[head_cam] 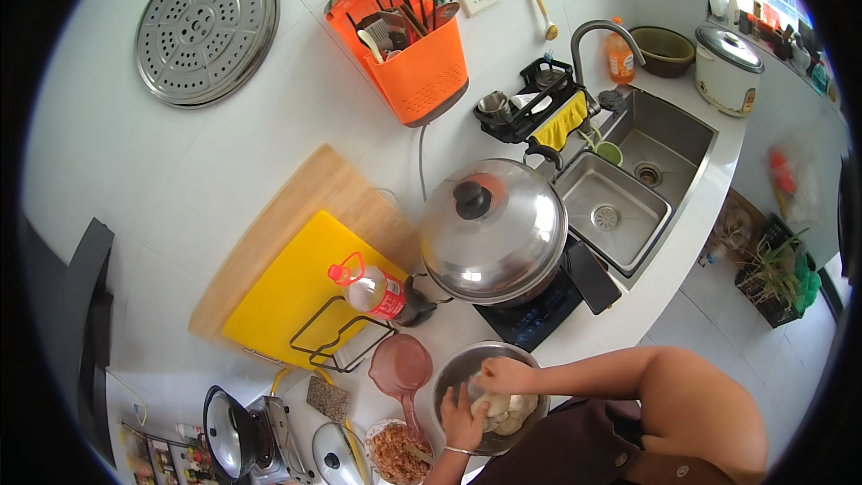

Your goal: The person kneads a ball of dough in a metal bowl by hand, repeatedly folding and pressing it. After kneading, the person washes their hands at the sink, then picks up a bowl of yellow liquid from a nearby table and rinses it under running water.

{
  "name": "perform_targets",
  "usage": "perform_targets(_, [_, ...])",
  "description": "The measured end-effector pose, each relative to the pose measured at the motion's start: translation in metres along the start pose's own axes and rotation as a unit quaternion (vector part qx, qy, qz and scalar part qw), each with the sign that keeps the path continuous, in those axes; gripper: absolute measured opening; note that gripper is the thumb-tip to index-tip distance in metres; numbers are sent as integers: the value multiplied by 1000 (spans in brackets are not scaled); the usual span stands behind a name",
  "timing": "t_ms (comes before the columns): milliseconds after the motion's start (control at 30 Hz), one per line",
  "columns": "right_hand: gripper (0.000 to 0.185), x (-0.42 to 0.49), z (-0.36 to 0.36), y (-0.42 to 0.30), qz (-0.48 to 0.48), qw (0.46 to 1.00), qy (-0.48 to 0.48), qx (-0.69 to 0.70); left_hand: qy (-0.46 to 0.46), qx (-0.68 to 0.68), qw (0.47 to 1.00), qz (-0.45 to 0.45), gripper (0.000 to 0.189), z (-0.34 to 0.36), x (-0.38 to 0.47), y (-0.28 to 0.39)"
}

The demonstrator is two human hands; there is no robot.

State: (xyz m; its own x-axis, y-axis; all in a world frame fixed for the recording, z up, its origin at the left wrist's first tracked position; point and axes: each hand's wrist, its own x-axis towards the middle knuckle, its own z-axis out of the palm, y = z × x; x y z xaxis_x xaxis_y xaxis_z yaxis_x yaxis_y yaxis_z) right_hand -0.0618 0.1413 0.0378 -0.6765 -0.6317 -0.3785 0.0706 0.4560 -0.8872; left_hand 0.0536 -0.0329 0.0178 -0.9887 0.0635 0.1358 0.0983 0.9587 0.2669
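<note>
My left hand [461, 417], with a bangle at the wrist, is inside a stainless steel bowl [441, 377]. Its fingers are spread, and its thumb touches a lump of pale dough [512, 414]. Against the bowl's far side, my right hand [506, 376] is closed at the upper edge of the dough. A pale, film-like piece [475, 380] shows between the two hands, pinched by the right fingers; blur hides whether it is plastic or stretched dough. Left of the bowl lies a pink plastic ladle [400, 365], its handle reaching over a plate of reddish-brown chopped filling [397, 455].
A large lidded steamer pot [495, 236] stands on an induction cooker [532, 320], with a phone [592, 278] at its edge. Beyond is the sink [700, 141]. A bottle of dark liquid [377, 293], a glass lid [337, 461] and a gas stove [283, 441] are leftward.
</note>
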Motion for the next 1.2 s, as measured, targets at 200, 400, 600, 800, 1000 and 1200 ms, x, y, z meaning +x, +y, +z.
perform_targets(200, [43,15,52,19,-164,941,159,-250,-133,-145,980,15,71,10,8,20])
perform_targets(400, [35,50,65,30,-178,910,224,-300,-125,-44,991,33,54,55,20,-13])
perform_targets(600, [30,76,68,45,-201,908,226,-288,-183,-17,981,-67,44,53,30,-14])
perform_targets(800, [41,68,55,10,-84,966,101,-221,-148,46,985,-75,66,56,22,-20])
perform_targets(1000, [70,3,-13,-23,-122,937,-195,-264,-91,-96,988,-84,103,-28,-15,53])
perform_targets(1200, [54,-44,12,15,-299,839,-64,-449,-86,-180,977,-73,82,-9,-29,45])
